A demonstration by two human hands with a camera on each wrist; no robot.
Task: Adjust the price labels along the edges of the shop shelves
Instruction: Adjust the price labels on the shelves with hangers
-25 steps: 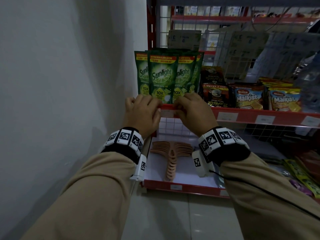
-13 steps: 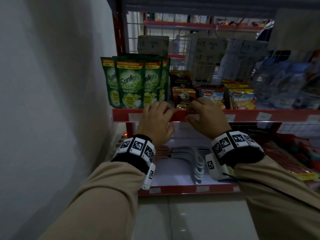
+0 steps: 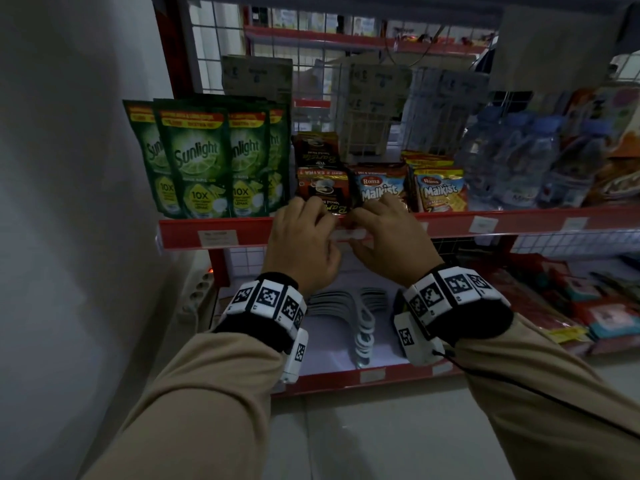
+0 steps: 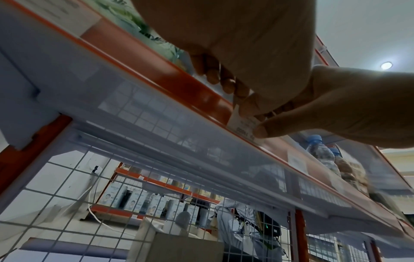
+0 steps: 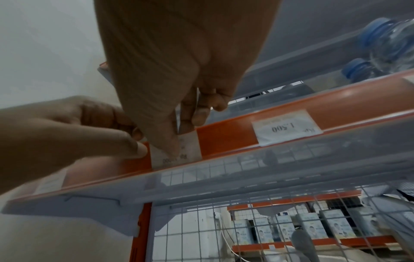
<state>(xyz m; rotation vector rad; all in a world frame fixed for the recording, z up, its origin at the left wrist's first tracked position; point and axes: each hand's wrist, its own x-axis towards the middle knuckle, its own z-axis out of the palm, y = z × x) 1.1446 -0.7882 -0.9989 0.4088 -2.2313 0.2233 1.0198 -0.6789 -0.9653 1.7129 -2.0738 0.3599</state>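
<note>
1. Both hands have shifted right along the red shelf edge (image 3: 242, 233) since the earlier frame, from below the Sunlight pouches (image 3: 197, 157) to below the coffee sachets (image 3: 323, 181).
2. Left hand (image 3: 301, 244): fingers curled over the rail top, thumb on the left end of a white price label (image 3: 348, 234) (print partly readable from the right wrist view).
3. Right hand (image 3: 388, 240): fingers hooked over the rail, thumb pressing the label's face; both hands pinch it.
4. Label sits in the rail's clear strip, between the hands.
5. Neighbouring label (image 5: 286, 129), to the right, reads 1.500.
6. Malkist packs (image 3: 440, 188) and water bottles (image 3: 512, 161) stand behind, further right.
</note>
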